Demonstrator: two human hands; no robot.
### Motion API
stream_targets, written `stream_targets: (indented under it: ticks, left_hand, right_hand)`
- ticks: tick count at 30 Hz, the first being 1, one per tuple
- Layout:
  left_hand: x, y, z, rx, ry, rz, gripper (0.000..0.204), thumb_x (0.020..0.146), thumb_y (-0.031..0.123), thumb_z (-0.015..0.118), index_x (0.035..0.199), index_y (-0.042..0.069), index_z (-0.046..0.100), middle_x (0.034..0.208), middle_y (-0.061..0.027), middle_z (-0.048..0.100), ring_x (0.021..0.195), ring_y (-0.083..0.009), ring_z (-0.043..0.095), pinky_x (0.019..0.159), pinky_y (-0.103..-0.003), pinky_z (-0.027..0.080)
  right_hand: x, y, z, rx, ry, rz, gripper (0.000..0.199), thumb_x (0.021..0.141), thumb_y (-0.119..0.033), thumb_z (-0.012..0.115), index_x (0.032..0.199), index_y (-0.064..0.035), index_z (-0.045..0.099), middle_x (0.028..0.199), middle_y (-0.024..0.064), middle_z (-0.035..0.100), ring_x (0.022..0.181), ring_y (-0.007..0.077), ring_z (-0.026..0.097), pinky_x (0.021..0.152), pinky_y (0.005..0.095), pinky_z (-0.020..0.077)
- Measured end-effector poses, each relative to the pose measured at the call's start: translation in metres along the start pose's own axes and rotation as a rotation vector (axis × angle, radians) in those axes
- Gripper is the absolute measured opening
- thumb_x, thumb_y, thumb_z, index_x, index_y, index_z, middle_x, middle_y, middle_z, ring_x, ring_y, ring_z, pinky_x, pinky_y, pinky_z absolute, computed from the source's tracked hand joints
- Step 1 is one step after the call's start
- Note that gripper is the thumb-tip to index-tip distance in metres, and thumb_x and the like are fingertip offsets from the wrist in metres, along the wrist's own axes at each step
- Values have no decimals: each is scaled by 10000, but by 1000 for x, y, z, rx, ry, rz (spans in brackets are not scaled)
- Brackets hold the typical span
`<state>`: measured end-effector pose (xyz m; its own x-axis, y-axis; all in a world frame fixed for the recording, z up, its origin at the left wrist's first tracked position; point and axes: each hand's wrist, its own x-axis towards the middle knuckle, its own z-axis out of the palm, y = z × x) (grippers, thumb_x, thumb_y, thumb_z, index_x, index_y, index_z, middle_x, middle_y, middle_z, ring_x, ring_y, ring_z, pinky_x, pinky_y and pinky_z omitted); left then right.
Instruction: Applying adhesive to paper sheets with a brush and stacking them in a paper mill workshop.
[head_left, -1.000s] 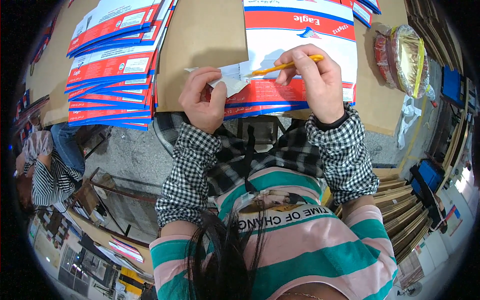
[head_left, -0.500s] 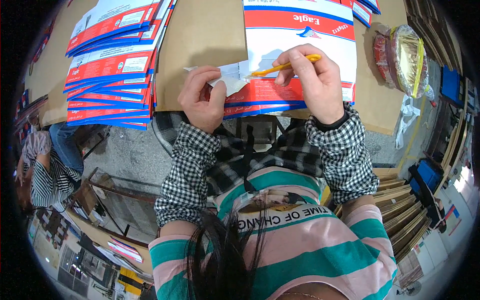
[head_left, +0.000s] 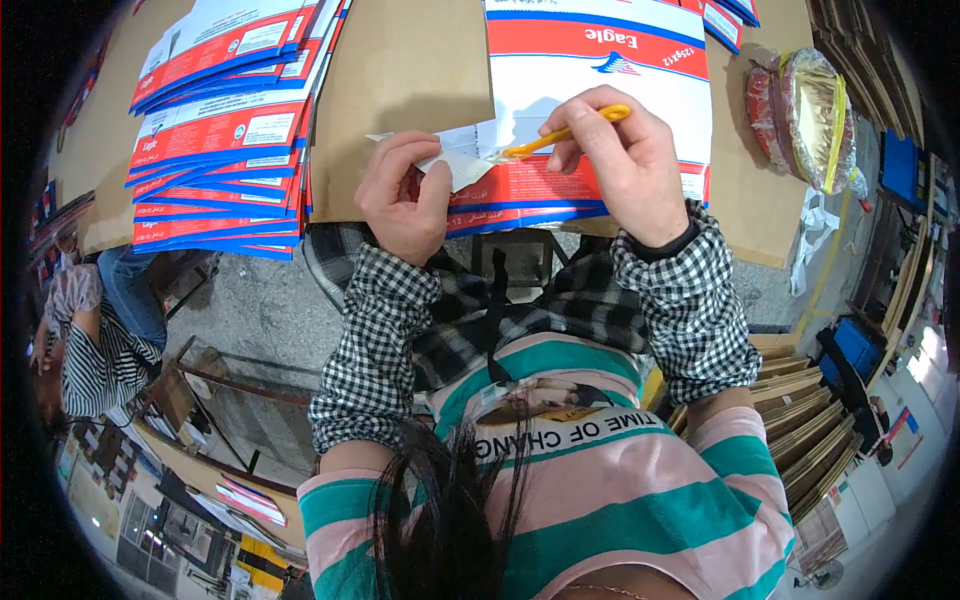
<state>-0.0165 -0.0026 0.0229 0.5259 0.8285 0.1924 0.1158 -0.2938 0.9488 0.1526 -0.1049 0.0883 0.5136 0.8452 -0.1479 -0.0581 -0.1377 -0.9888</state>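
My left hand pinches a small white paper label over the near edge of a flattened white, red and blue carton. My right hand grips a thin yellow tool, its tip touching the label's right edge. Both hands sit close together above the carton's red band. The carton lies on a brown cardboard-covered table.
A fanned stack of the same flat cartons lies to the left. Wrapped rolls of tape sit at the right on the table. Another person in a striped top is at the lower left. Stacked flat cardboard stands at the right.
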Motion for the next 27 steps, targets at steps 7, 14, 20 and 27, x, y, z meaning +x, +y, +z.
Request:
stream_targets:
  ticks: [7,14,20,27]
  left_hand:
    - [0,-4,-1,4,-1,8,120,710,-15,577,828,-37,588,902,-98,592,664,-98,533,561,-197,423]
    - [0,-4,0,17,-3,22,125,709,-22,573,831,-44,587,908,-106,592,685,-106,539,573,-203,429]
    - [1,-3,1,-14,5,36,127,709,-15,574,833,-42,587,902,-104,593,690,-105,540,574,-208,431]
    - [1,-3,0,2,-2,27,127,709,-5,581,832,-37,589,900,-105,595,699,-114,548,578,-210,434]
  right_hand:
    - [1,3,3,30,17,-22,187,898,-140,470,854,26,547,754,64,598,592,87,552,554,199,454]
    - [2,2,0,31,-5,44,218,926,-168,422,910,24,523,862,128,602,635,138,580,578,240,471]
    - [6,7,1,95,46,75,228,912,-181,460,880,30,540,758,70,600,573,81,558,526,193,456]
    - [9,7,3,34,30,47,230,913,-184,460,884,30,541,752,68,597,574,79,554,527,193,454]
